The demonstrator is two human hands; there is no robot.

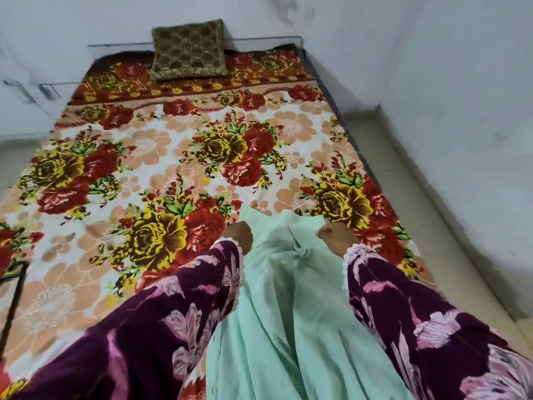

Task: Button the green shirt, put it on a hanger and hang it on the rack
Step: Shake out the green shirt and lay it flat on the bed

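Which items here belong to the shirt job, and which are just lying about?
Job: green shirt, gripped by the left hand and the right hand.
Lying about: cushion, floral bedspread, dark metal frame at the left edge.

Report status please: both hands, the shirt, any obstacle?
Left hand and right hand both gripping green shirt, held over bed. Buttons not visible. No hanger or obstacle in view.

A single head-worn view looks forward and steeply down from close above the hands, along the bed (161, 157) toward the pillow (189, 50) at the far wall (86, 18).
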